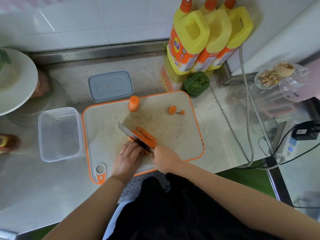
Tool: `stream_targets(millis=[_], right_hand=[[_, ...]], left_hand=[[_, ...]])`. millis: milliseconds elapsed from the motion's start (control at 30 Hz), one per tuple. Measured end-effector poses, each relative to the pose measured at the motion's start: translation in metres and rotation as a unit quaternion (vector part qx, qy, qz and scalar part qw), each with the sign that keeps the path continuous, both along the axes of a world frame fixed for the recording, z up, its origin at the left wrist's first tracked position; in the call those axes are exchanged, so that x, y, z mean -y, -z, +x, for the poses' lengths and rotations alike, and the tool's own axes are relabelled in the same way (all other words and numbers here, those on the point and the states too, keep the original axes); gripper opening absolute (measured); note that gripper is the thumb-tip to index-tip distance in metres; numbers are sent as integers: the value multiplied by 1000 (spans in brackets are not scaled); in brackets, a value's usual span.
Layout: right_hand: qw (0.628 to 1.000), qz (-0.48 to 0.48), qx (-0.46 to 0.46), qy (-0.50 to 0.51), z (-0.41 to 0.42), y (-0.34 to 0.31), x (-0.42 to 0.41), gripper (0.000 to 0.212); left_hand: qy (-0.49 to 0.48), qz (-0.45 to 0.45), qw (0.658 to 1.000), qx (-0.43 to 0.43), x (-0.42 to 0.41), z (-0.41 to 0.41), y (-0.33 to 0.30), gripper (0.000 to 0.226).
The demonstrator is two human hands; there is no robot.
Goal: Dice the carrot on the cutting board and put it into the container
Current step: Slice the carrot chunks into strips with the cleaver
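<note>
Steel counter [216, 118] carries an orange-rimmed cutting board [103, 129]. On it the right hand [165, 160] grips a cleaver [133, 135], its blade set down into the carrot strips [147, 137]. The left hand [127, 158], fingers curled, presses the carrot just beside the blade. A carrot chunk [133, 103] stands upright beyond the hands. Left of the left hand sits the clear container [59, 134], its lid [110, 85] further back.
</note>
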State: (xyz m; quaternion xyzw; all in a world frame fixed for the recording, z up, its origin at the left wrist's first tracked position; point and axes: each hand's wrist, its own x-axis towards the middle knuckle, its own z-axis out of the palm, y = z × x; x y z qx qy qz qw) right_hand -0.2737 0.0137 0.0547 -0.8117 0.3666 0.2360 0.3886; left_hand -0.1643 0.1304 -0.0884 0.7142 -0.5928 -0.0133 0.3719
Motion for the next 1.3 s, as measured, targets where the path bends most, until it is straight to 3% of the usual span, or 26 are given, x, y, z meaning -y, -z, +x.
stream_targets(millis=[133,567,733,967,1233,1300], right_hand=[[998,-13,32,53,-9,16,-9,61],[998,-50,-3,33,-30,30,-17,13],[997,-61,28,32,-27,30,-18,28],[998,-59,13,31,-26,33,-19,7],[996,-69,25,42,-27,32,-21,29],[996,-70,20,45,-26,32,-21,25]], left_hand=[[-1,0,1000,0,1,-1,-4,9],[-4,20,1000,3,-2,0,1,9],[-2,7,1000,10,-1,-1,-3,8],[-1,15,1000,2,-2,-1,-3,8],[22,-4,999,30,-3,-3,-8,7],[29,-5,999,37,-4,-2,-6,7]])
